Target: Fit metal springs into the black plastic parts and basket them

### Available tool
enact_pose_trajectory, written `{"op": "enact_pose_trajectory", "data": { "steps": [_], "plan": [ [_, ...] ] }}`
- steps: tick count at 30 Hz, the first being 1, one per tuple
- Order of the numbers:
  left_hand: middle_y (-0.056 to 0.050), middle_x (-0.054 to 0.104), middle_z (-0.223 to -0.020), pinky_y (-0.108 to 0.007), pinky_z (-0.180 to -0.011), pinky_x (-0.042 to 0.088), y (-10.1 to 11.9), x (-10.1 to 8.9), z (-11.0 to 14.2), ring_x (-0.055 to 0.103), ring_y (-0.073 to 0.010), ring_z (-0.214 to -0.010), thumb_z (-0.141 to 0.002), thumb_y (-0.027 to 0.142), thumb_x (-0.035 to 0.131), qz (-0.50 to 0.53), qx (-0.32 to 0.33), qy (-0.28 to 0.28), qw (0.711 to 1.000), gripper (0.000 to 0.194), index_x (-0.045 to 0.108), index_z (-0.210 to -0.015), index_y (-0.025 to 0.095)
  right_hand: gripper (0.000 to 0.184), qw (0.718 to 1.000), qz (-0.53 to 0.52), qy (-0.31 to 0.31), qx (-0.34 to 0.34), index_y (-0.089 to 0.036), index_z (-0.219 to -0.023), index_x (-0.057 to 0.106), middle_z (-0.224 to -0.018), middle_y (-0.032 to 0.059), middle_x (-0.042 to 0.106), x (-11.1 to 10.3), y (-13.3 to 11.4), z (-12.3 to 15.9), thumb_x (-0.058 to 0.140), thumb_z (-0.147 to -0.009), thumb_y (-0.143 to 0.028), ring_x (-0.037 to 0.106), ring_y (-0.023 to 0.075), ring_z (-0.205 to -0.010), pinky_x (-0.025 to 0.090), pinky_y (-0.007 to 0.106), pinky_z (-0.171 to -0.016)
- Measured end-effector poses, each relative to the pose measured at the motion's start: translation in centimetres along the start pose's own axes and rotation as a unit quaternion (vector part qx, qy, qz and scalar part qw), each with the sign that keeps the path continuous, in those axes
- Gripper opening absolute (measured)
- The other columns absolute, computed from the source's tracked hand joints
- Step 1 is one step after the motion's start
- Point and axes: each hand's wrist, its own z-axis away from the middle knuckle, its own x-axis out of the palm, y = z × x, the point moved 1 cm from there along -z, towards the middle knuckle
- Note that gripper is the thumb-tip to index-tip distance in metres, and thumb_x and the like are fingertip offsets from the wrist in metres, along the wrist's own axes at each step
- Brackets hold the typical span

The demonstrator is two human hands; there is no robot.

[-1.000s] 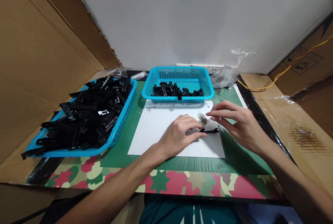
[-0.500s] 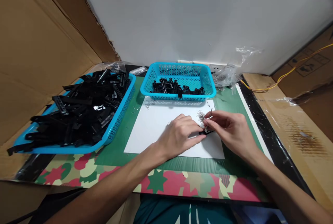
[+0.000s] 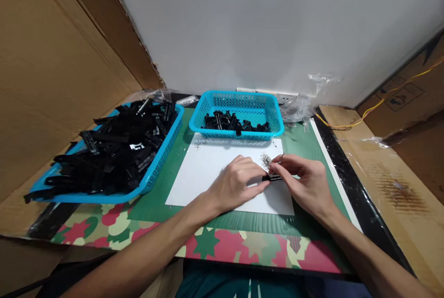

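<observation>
My left hand (image 3: 239,180) is closed at the fingertips on the left end of a small black plastic part (image 3: 275,178), low over a white sheet (image 3: 197,173). My right hand (image 3: 303,180) is pinched just above that part, thumb and forefinger together. The slim metal tool it holds is almost wholly hidden by the fingers now. Just beyond the fingertips lies a small pile of tiny silvery metal pieces (image 3: 266,160), perhaps springs. A second small cluster of them (image 3: 222,169) shows beside my left knuckles.
A large blue basket (image 3: 163,150) heaped with black plastic parts stands on the left. Behind the sheet, a smaller blue basket (image 3: 194,127) holds more black parts. Clear plastic wrap (image 3: 296,114) and a yellow cable (image 3: 373,109) lie at the right. Cardboard (image 3: 62,57) walls the left side.
The metal tool stuck up above my right fingers before and is now mostly out of sight. My left hand keeps its hold on the black part. The view has shifted slightly.
</observation>
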Motion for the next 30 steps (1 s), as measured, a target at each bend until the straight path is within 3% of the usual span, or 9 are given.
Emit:
{"op": "enact_pose_trajectory", "data": {
  "steps": [5,9,12,14,16,20,23,26,30],
  "plan": [
    [-0.005,0.081,-0.099,-0.035,-0.083,0.051,0.8,-1.1,-0.3,0.073,-0.018,-0.085,-0.094,0.021,0.077,0.027,0.006,0.113,0.993,0.015,0.074,-0.107,0.017,0.016,0.976,-0.083,0.201,0.016,-0.019,-0.106,0.076,-0.083,0.0039,0.08,-1.6,0.9,-0.5,0.076,-0.095,-0.031,0.077,0.0186,-0.072,0.065,0.033,-0.073],
    [-0.004,0.079,-0.099,-0.031,-0.079,0.053,0.6,-5.0,-1.6,0.069,-0.0148,-0.081,-0.095,0.023,0.075,-0.041,-0.042,0.238,0.97,0.012,0.076,-0.106,0.019,0.018,0.971,-0.092,0.22,0.021,-0.018,-0.104,0.076,-0.08,0.0042,0.078,-2.5,1.7,-0.8,0.076,-0.095,-0.034,0.076,0.019,-0.071,0.064,0.034,-0.071],
    [-0.004,0.077,-0.097,-0.03,-0.076,0.053,-0.9,-8.7,-3.0,0.063,-0.0141,-0.077,-0.096,0.027,0.073,-0.124,-0.107,0.301,0.939,0.014,0.078,-0.105,0.019,0.019,0.973,-0.089,0.212,0.014,-0.018,-0.105,0.075,-0.079,0.0037,0.078,-2.7,2.1,-0.9,0.074,-0.096,-0.035,0.075,0.0189,-0.069,0.064,0.035,-0.07],
    [-0.004,0.077,-0.096,-0.031,-0.077,0.052,-2.3,-10.5,-3.7,0.062,-0.0149,-0.076,-0.095,0.028,0.073,-0.178,-0.136,0.302,0.927,0.014,0.079,-0.103,0.019,0.019,0.978,-0.055,0.202,-0.004,-0.018,-0.106,0.074,-0.078,0.0031,0.077,-2.7,2.3,-0.8,0.072,-0.097,-0.035,0.075,0.0186,-0.067,0.064,0.034,-0.07],
    [-0.005,0.078,-0.095,-0.033,-0.08,0.052,-3.4,-11.4,-4.1,0.064,-0.0176,-0.079,-0.093,0.027,0.074,-0.219,-0.164,0.261,0.926,0.013,0.08,-0.1,0.019,0.017,0.981,0.009,0.187,-0.042,-0.018,-0.107,0.074,-0.079,0.0032,0.078,-2.5,2.4,-0.6,0.071,-0.098,-0.033,0.075,0.0187,-0.066,0.063,0.033,-0.068],
    [-0.007,0.08,-0.107,-0.042,-0.096,0.049,-4.2,-10.7,-4.2,0.069,-0.0268,-0.103,-0.094,0.028,0.073,-0.282,-0.217,0.152,0.922,0.014,0.08,-0.102,0.02,0.018,0.974,0.116,0.14,-0.134,-0.018,-0.112,0.073,-0.09,0.0072,0.082,-1.8,2.8,-0.2,0.063,-0.102,-0.027,0.079,0.0209,-0.07,0.061,0.032,-0.069],
    [-0.007,0.08,-0.113,-0.044,-0.102,0.046,-4.0,-9.9,-4.1,0.069,-0.0287,-0.11,-0.098,0.034,0.069,-0.276,-0.237,0.09,0.927,0.018,0.081,-0.105,0.022,0.024,0.977,0.151,0.075,-0.132,-0.017,-0.118,0.071,-0.09,0.0084,0.082,-1.6,3.2,-0.1,0.054,-0.105,-0.026,0.079,0.0228,-0.073,0.058,0.032,-0.067],
    [-0.007,0.08,-0.116,-0.041,-0.101,0.046,-4.1,-10.4,-3.7,0.071,-0.0265,-0.109,-0.104,0.038,0.058,-0.248,-0.24,0.11,0.932,0.028,0.081,-0.107,0.023,0.028,0.98,0.18,0.017,-0.086,-0.017,-0.121,0.069,-0.087,0.0082,0.08,-1.8,3.8,-0.4,0.047,-0.106,-0.028,0.077,0.0242,-0.071,0.053,0.033,-0.064],
    [-0.01,0.081,-0.115,-0.034,-0.092,0.051,-4.3,-13.8,-2.3,0.072,-0.0247,-0.099,-0.102,0.036,0.051,-0.257,-0.264,0.198,0.908,0.036,0.081,-0.109,0.017,0.032,0.984,0.175,-0.025,-0.016,-0.019,-0.113,0.069,-0.095,0.0099,0.079,-2.2,4.8,-1.2,0.041,-0.105,-0.031,0.074,0.0254,-0.078,0.049,0.034,-0.068]
  ]
}}
